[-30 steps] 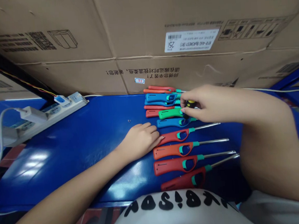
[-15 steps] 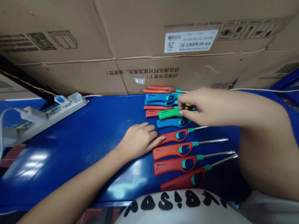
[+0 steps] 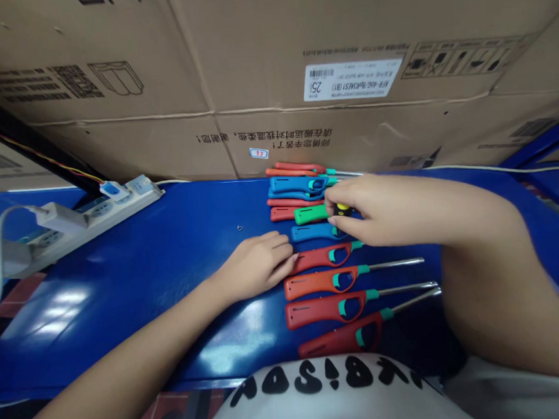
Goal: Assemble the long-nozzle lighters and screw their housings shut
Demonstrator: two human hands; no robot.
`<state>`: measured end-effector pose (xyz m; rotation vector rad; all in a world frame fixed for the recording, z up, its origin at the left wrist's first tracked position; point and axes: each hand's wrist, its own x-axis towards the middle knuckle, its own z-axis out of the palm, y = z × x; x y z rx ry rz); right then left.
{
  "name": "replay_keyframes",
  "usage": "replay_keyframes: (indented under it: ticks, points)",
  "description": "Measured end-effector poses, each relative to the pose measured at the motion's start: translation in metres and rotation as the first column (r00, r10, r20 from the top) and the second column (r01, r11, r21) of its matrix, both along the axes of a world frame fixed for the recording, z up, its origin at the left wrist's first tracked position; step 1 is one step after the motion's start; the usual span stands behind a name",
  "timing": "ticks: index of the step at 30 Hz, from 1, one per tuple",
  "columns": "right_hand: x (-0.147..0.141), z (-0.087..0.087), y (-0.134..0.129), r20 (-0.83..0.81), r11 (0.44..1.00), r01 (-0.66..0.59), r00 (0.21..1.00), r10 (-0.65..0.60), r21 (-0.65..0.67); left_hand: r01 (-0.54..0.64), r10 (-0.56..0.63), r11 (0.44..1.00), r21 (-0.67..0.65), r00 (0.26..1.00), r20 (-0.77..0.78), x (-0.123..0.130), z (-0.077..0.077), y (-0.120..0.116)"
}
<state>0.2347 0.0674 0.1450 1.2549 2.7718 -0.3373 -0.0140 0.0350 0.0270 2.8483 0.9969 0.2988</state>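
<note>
My right hand [image 3: 359, 211] is closed around a short black and yellow screwdriver [image 3: 342, 211]; its tip is hidden. It hovers over the green lighter [image 3: 310, 215] and the blue lighter [image 3: 310, 233], long-necked utility lighters lying side by side. My left hand [image 3: 259, 263] rests on the table with its fingers loosely bent, touching the handle end of a red lighter [image 3: 315, 258]. Closer to me lie an orange lighter [image 3: 309, 286] and two more red ones. Beyond the green one are further lighters, among them a blue lighter [image 3: 290, 184].
Small screws [image 3: 239, 227] lie on the blue table [image 3: 188, 223] left of the lighters. A white power strip [image 3: 100, 214] with plugs and cables stands at the left. A big cardboard box [image 3: 263, 120] walls off the back.
My right hand has shifted slightly left and toward me with the screwdriver, showing more of its black and yellow handle. The left thumb has drawn back a little along the red lighter.
</note>
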Motion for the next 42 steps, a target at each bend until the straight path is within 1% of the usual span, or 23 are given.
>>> replay_keyframes:
  ticks: [3, 5, 8, 10, 13, 16, 18, 19, 23, 25, 28, 31, 35, 40, 42]
  points:
    - [0.002, 0.0, -0.003, -0.01, 0.999, -0.015, 1.0, 0.014, -0.036, -0.066, 0.069, 0.995, -0.072, 0.997, 0.039, -0.007, 0.007, 0.005]
    - [0.003, 0.001, -0.004, -0.025, 0.997, -0.026, 0.999, 0.024, -0.071, -0.173, 0.176, 0.983, -0.068, 0.984, 0.039, -0.017, 0.012, 0.012]
    - [0.002, 0.003, -0.006, -0.035, 0.994, -0.037, 0.999, 0.034, -0.102, -0.374, 0.374, 0.927, -0.02, 0.927, -0.012, -0.038, 0.015, 0.026]
    - [0.001, 0.005, -0.007, -0.04, 0.992, -0.051, 0.998, 0.047, -0.111, -0.46, 0.459, 0.888, -0.004, 0.887, -0.045, -0.054, 0.014, 0.036]
    - [0.0, 0.006, -0.007, -0.054, 0.989, -0.083, 0.996, 0.077, -0.126, -0.52, 0.519, 0.854, -0.012, 0.854, -0.045, -0.072, 0.009, 0.047]
    - [-0.002, 0.007, -0.005, -0.055, 0.991, -0.067, 0.997, 0.061, -0.115, -0.554, 0.554, 0.832, 0.013, 0.832, -0.002, -0.075, 0.005, 0.049]
    - [-0.005, 0.009, -0.004, -0.066, 0.998, -0.023, 0.998, 0.019, -0.061, -0.538, 0.535, 0.842, 0.041, 0.842, 0.065, -0.069, 0.005, 0.046]
    - [-0.007, 0.01, -0.004, -0.086, 1.0, -0.003, 0.996, 0.001, -0.021, -0.51, 0.504, 0.859, 0.045, 0.858, 0.101, -0.064, 0.006, 0.043]
    - [-0.019, 0.009, -0.003, -0.227, 0.99, 0.032, 0.974, 0.0, 0.136, -0.302, 0.303, 0.953, -0.033, 0.939, 0.163, -0.043, 0.007, 0.031]
    - [-0.026, 0.005, -0.004, -0.27, 0.987, 0.023, 0.963, 0.021, 0.158, -0.191, 0.206, 0.977, -0.096, 0.96, 0.192, -0.035, 0.006, 0.025]
    - [-0.033, -0.001, -0.004, -0.283, 0.991, -0.002, 0.958, 0.041, 0.136, -0.079, 0.127, 0.979, -0.185, 0.957, 0.262, -0.026, -0.001, 0.018]
    - [-0.036, -0.005, -0.005, -0.286, 0.991, -0.015, 0.957, 0.052, 0.131, -0.036, 0.111, 0.97, -0.238, 0.944, 0.31, -0.019, -0.008, 0.012]
    - [-0.037, -0.006, -0.006, -0.279, 0.99, -0.016, 0.959, 0.055, 0.14, -0.016, 0.113, 0.961, -0.275, 0.933, 0.342, -0.013, -0.015, 0.008]
    - [-0.038, -0.009, -0.005, -0.276, 0.989, -0.021, 0.959, 0.062, 0.148, -0.021, 0.104, 0.963, -0.268, 0.948, 0.302, -0.011, -0.017, 0.006]
    - [-0.041, -0.012, -0.005, -0.25, 0.983, -0.016, 0.966, 0.062, 0.184, -0.024, 0.104, 0.963, -0.267, 0.951, 0.292, -0.011, -0.017, 0.005]
